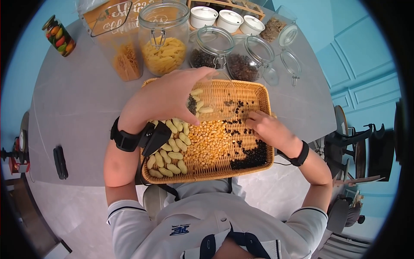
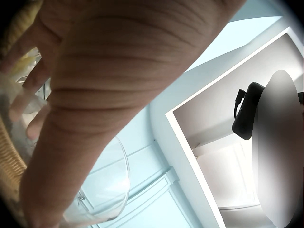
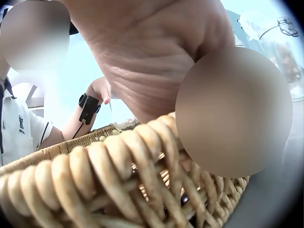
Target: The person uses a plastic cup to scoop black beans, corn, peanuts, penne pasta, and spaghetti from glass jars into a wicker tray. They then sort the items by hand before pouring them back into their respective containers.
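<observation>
My left hand (image 1: 172, 93) grips a clear container (image 1: 222, 99), thumb on the near side, and holds it tilted over the far part of a wicker basket (image 1: 271, 101). Small black beans (image 1: 192, 103) show inside the container. At the basket's right side, my right hand (image 1: 271, 129) reaches down with bent fingers among scattered black beans; its fingertips are hidden, so I cannot tell if they pinch one. A denser patch of black beans (image 1: 254, 157) lies in the near right corner. Corn kernels (image 1: 207, 144) fill the middle, and peanuts (image 1: 170, 162) lie on the left.
Behind the basket stand a jar of penne (image 1: 164, 56), a tall clear container of dry pasta (image 1: 127, 62) and two clip-lid jars (image 1: 248, 64) with dark contents. White lidded pots (image 1: 230, 20) sit farther back. A jar of colourful contents (image 1: 59, 36) and a black object (image 1: 60, 162) are on the left.
</observation>
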A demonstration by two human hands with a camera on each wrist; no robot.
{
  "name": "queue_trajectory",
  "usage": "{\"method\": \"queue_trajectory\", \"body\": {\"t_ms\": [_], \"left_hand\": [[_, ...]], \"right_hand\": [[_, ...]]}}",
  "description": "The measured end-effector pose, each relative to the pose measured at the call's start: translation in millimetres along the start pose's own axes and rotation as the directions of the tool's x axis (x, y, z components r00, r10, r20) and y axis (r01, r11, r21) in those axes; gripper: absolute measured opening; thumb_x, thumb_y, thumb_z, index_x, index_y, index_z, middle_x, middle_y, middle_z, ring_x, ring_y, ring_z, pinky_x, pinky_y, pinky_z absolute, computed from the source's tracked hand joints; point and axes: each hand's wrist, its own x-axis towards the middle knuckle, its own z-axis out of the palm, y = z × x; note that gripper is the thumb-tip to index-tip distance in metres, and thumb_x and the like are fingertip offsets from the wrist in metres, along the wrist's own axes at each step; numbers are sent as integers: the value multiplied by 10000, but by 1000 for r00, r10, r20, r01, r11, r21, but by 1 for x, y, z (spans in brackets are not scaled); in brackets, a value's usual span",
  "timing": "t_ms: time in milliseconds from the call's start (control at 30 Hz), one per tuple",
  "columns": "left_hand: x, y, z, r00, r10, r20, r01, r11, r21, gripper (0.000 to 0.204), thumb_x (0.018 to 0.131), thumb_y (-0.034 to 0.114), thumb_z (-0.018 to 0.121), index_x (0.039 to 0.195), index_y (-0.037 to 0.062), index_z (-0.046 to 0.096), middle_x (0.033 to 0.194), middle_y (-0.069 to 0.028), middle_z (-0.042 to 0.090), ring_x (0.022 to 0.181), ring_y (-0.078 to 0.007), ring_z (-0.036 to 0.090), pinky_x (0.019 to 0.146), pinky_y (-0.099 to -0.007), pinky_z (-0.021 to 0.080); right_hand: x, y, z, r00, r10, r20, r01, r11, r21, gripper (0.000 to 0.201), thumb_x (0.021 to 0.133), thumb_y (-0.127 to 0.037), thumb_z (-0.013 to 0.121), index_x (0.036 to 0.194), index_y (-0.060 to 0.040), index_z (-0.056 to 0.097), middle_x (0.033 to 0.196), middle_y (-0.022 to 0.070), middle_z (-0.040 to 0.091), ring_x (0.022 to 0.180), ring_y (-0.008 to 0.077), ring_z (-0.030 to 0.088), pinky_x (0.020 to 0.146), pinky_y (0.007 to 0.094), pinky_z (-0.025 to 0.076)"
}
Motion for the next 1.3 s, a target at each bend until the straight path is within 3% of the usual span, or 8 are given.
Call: {"method": "queue_trajectory", "body": {"t_ms": [200, 400, 500, 633, 767, 867, 967, 1300], "left_hand": [[0, 5, -3, 998, -48, 31, 47, 999, 4, 1052, 599, 170, 919, 1517, 95, 412, 1405, -134, 594, 1313, -314, 561, 1065, -397, 468], [-1, 4, -3, 999, -36, 37, 36, 999, -2, 1046, 598, 157, 913, 1514, 93, 413, 1404, -145, 589, 1298, -325, 563, 1061, -400, 468], [0, -3, 2, 999, 37, 10, -37, 999, 9, 1037, 596, 189, 916, 1489, 28, 414, 1348, -207, 605, 1243, -381, 573, 1034, -417, 478], [0, 3, -2, 998, -27, 51, 28, 999, -21, 1039, 594, 164, 914, 1507, 93, 423, 1392, -137, 597, 1291, -327, 567, 1056, -399, 468], [-2, 4, -2, 999, -42, 32, 42, 999, 11, 1028, 593, 160, 914, 1499, 96, 432, 1375, -133, 609, 1274, -328, 579, 1041, -397, 477], [-2, 3, -1, 999, -35, 22, 35, 999, 25, 1022, 593, 158, 915, 1495, 101, 438, 1365, -132, 616, 1264, -331, 587, 1027, -395, 485], [-1, 5, -1, 998, -49, 41, 48, 998, 31, 1025, 592, 152, 916, 1497, 106, 438, 1357, -130, 621, 1262, -328, 591, 1019, -393, 490], [2, 3, -1, 998, -26, 58, 27, 1000, -14, 1014, 610, 124, 910, 1503, 92, 431, 1362, -130, 613, 1260, -305, 586, 1053, -382, 470]], "right_hand": [[6, 11, -8, 989, 144, 33, -146, 920, 363, 218, 705, 93, 712, 899, 4, 668, 923, 97, 635, 797, 263, 667, 714, 354, 564], [23, 7, -45, 944, 326, 43, -224, 541, 811, 176, 798, 122, 677, 937, 23, 722, 914, 17, 671, 799, 62, 634, 696, 234, 534], [44, -13, -79, 953, 300, -30, -118, 463, 879, 158, 805, 120, 678, 927, 30, 721, 933, 23, 670, 812, 73, 644, 715, 230, 548], [75, -34, -84, 958, 183, -221, 47, 661, 749, 172, 828, 74, 696, 986, 13, 725, 925, 46, 668, 822, 111, 675, 768, 249, 576], [88, -45, -83, 973, 64, -224, 86, 793, 603, 194, 855, 16, 728, 1048, -3, 733, 977, 90, 729, 850, 228, 711, 803, 313, 576], [84, -46, -81, 976, 29, -218, 101, 822, 560, 197, 869, 33, 730, 1062, 0, 755, 1041, 98, 764, 920, 217, 732, 843, 321, 588], [79, -38, -74, 977, -4, -211, 141, 755, 640, 225, 883, -40, 729, 1107, -37, 749, 1082, 128, 755, 932, 286, 723, 853, 359, 561], [80, -43, -73, 926, 19, -377, 218, 790, 573, 116, 872, -51, 761, 979, -15, 734, 893, 80, 726, 794, 218, 691, 727, 337, 540]]}}
